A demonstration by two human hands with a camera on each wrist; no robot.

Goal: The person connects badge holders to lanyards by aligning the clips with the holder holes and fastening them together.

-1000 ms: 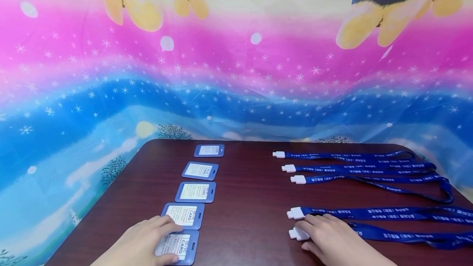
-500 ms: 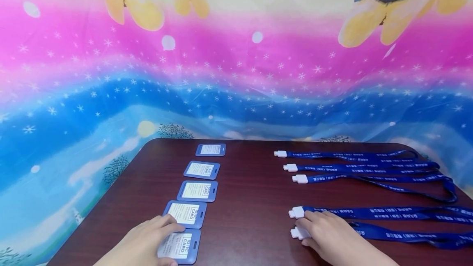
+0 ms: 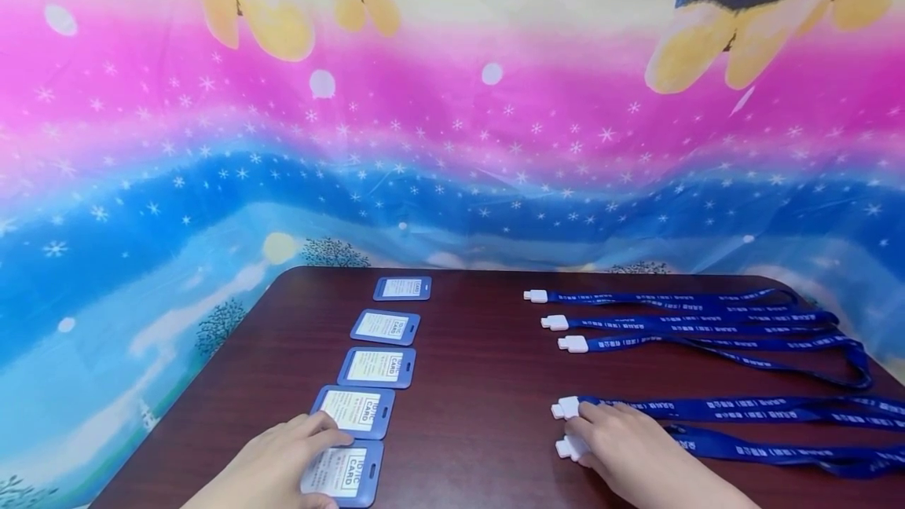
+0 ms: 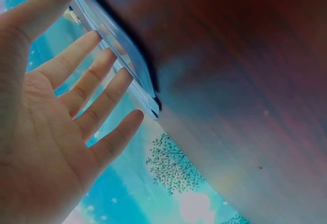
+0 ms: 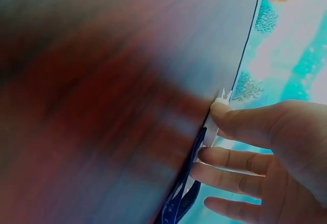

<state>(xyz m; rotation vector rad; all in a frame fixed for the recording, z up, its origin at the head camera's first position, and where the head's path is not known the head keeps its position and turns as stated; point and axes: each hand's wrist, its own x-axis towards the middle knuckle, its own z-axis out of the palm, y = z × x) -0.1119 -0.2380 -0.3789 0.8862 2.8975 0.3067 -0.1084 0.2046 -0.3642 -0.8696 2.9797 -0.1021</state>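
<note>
In the head view, my left hand (image 3: 283, 458) touches the nearest blue badge holder (image 3: 360, 474), index finger by its far edge and thumb by its near edge. The left wrist view shows those fingers (image 4: 102, 116) spread and nearly straight beside the holder's rim (image 4: 145, 73). My right hand (image 3: 625, 446) pinches the white clip (image 3: 571, 446) of the nearest blue lanyard (image 3: 771, 446). In the right wrist view, the thumb (image 5: 240, 121) lies on that clip (image 5: 212, 132), and part of the clip is hidden by the fingers. Both things lie on the table.
Several more badge holders (image 3: 377, 368) form a column going back on the left. Several other lanyards (image 3: 707, 410) lie in rows on the right, clips facing left. The dark wooden table (image 3: 467, 415) ends at a colourful printed curtain (image 3: 452, 163).
My right thumb and fingers have drawn closer around the lanyard's clip. The left thumb has slid slightly toward me. Badge holders and lanyards stay where they were.
</note>
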